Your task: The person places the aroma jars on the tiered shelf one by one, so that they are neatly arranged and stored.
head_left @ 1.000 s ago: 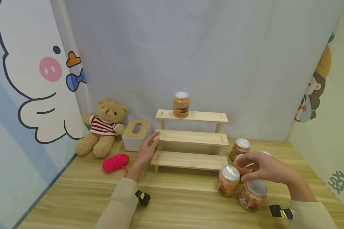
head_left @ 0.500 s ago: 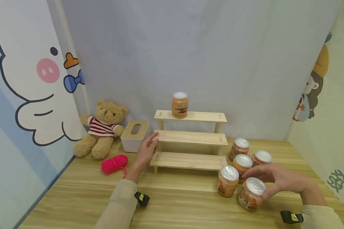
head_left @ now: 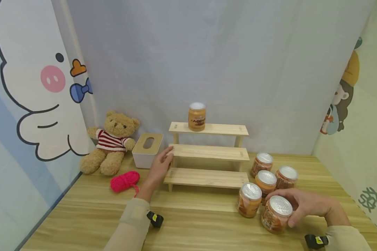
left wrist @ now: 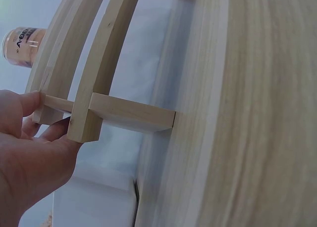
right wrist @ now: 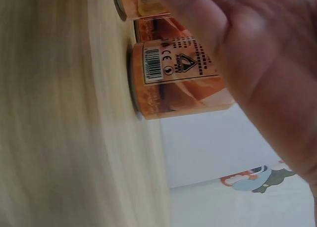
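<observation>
A three-tier wooden shelf (head_left: 207, 177) stands on the table, one orange jar with a pale lid (head_left: 197, 118) on its top tier. My left hand (head_left: 160, 165) pinches the left end of the middle tier; in the left wrist view, thumb and fingers of the left hand (left wrist: 39, 158) sit at the board ends. To the right, my right hand (head_left: 311, 205) curls round the front silver-lidded jar (head_left: 274, 216), thumb on its right side and fingers behind it. In the right wrist view, the right hand (right wrist: 267, 54) partly hides the jars.
Several similar jars cluster beside the held one: a left jar (head_left: 249, 202), a middle jar (head_left: 265, 181), a back jar (head_left: 261, 165) and a right jar (head_left: 286, 177). Left of the shelf are a tissue box (head_left: 146, 153), a teddy bear (head_left: 111, 143) and pink yarn (head_left: 125, 181).
My right hand has come down from above the jars, moved toward the front right one and closed round it. The left hand stays at the shelf.
</observation>
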### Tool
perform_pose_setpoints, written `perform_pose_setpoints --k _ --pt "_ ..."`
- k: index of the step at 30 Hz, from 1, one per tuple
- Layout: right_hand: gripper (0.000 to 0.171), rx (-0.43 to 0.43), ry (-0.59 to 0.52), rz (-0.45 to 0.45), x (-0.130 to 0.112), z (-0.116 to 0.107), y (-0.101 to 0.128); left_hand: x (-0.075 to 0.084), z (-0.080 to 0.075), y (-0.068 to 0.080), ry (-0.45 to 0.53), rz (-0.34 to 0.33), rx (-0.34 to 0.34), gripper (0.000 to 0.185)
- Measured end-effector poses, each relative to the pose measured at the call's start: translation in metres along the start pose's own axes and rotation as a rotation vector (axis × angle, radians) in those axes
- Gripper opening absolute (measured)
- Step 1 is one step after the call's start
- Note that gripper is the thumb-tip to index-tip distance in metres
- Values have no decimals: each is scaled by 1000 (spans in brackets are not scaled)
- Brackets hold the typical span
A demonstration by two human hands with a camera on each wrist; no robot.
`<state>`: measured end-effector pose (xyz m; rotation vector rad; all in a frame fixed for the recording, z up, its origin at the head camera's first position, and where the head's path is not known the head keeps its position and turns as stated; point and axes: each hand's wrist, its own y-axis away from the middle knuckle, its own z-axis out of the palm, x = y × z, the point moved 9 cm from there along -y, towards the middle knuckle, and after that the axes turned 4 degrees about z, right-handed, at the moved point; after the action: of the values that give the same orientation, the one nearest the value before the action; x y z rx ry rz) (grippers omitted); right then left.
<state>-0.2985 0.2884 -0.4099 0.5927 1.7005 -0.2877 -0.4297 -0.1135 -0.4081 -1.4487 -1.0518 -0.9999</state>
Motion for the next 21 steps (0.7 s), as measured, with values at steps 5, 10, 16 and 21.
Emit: perform_pose_setpoints --k 5,10,16,21 --pt "67 8 -52 -16 5 -4 2 -1 1 -1 12 4 -6 46" --pt "65 29 -39 -78 6 -9 4 -1 0 -1 7 6 -3 45" --pt "62 39 -65 -225 -10 -13 10 0 0 1 2 12 -3 45" --pt "58 66 -52 -405 -31 -19 17 -3 -1 1 1 8 -2 46"
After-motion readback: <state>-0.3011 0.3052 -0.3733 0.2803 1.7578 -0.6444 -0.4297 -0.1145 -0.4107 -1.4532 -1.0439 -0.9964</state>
